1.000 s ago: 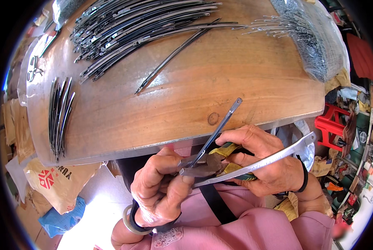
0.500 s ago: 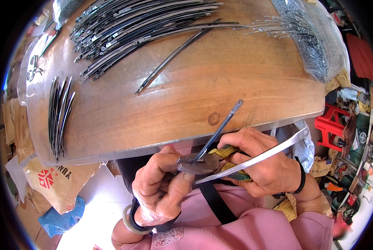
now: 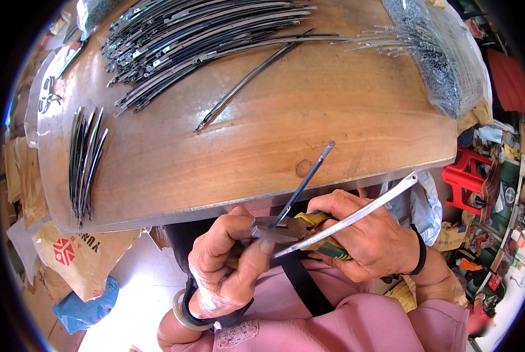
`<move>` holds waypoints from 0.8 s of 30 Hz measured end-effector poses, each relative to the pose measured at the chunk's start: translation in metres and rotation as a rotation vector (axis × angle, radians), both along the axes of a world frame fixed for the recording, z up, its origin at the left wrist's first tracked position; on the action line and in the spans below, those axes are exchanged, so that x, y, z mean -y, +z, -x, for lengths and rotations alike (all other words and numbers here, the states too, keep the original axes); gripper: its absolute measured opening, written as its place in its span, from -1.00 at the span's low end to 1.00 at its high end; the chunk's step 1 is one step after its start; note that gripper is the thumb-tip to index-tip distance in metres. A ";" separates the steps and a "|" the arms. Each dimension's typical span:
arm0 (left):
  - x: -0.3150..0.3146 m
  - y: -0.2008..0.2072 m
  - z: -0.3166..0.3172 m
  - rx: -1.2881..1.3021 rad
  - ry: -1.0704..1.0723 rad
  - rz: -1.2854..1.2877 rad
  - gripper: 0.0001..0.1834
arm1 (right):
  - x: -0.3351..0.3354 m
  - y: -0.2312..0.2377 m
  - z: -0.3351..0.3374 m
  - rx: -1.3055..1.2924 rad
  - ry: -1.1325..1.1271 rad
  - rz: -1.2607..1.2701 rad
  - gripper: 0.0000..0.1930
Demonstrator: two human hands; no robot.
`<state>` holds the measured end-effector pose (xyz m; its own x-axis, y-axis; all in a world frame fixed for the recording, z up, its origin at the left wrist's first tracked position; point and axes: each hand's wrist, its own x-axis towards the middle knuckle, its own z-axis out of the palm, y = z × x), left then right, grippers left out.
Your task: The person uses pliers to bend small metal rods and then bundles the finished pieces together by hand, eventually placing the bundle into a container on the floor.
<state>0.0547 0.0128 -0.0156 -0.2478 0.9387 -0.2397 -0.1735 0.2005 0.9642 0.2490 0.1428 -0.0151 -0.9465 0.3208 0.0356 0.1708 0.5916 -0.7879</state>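
My left hand (image 3: 230, 258) is closed, thumb and fingers pinching the lower ends of a jointed metal strip. Its dark arm (image 3: 306, 182) slants up towards the table edge, and its silver arm (image 3: 356, 222) crosses in front of my right hand. My right hand (image 3: 371, 237) is wrapped round the yellow-and-green handles of a pair of pliers (image 3: 280, 230). The plier jaws lie at my left fingertips, against the base of the dark arm. Fingers and jaws hide the joint itself.
On the wooden table (image 3: 333, 111) lie a big pile of metal strips (image 3: 186, 47), a smaller bundle (image 3: 86, 164) and a lone strip (image 3: 250, 79). A plastic bag of thin wire pieces (image 3: 438, 64) sits far right. Beside the table stands a red stool (image 3: 465, 179).
The silver arm's free end has swung left and slightly up, and the dark arm's tip has shifted a little left. My right hand has turned slightly on the pliers; my left hand barely moved.
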 end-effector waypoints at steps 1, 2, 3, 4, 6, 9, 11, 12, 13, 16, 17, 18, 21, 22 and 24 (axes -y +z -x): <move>0.000 0.001 0.000 0.002 0.002 0.004 -0.94 | 0.000 0.000 0.000 -0.003 -0.002 0.004 -0.62; -0.001 0.002 0.000 0.005 0.004 0.008 -0.94 | 0.000 0.000 0.000 -0.006 -0.003 0.008 -0.61; -0.001 0.002 0.000 0.007 0.005 0.013 -0.94 | -0.001 0.000 0.000 -0.009 -0.005 0.012 -0.61; -0.001 0.002 0.000 0.000 0.003 0.011 -0.94 | -0.001 0.000 0.000 -0.013 -0.005 0.015 -0.61; -0.001 0.002 0.001 -0.013 -0.002 0.007 -0.94 | 0.000 -0.001 0.000 -0.019 -0.007 0.020 -0.61; -0.001 0.001 0.001 -0.017 0.002 -0.003 -0.95 | 0.000 -0.001 0.000 -0.012 0.006 0.029 -0.62; -0.001 0.001 0.000 -0.016 0.007 0.000 -0.95 | 0.000 -0.002 0.000 -0.024 0.000 0.019 -0.62; -0.001 0.000 0.000 -0.015 0.010 0.001 -0.95 | 0.001 -0.003 0.000 -0.031 -0.004 0.014 -0.62; -0.001 0.001 0.000 -0.015 0.014 0.004 -0.95 | 0.001 -0.003 0.001 -0.032 -0.002 0.016 -0.62; -0.001 0.001 -0.001 -0.008 0.024 0.015 -0.94 | 0.000 -0.002 0.001 -0.030 0.001 0.023 -0.63; -0.002 0.002 -0.001 0.000 0.026 0.019 -0.94 | 0.000 -0.002 0.002 -0.026 0.001 0.026 -0.64; -0.002 0.002 -0.001 0.008 0.029 0.022 -0.94 | 0.000 -0.002 0.002 -0.022 0.000 0.029 -0.64; -0.002 0.001 -0.001 -0.002 0.026 0.025 -0.94 | 0.001 -0.002 0.003 -0.022 -0.009 0.038 -0.66; -0.002 0.001 -0.001 0.002 0.029 0.026 -0.93 | 0.001 -0.002 0.003 -0.021 -0.011 0.041 -0.66; -0.002 0.001 -0.001 0.010 0.035 0.028 -0.93 | 0.001 -0.003 0.003 -0.017 -0.013 0.046 -0.67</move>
<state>0.0557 0.0147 -0.0145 -0.2775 0.9223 -0.2689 -0.1905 0.2215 0.9564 0.2459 0.1415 -0.0179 -0.9416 0.3347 0.0369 0.1644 0.5526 -0.8171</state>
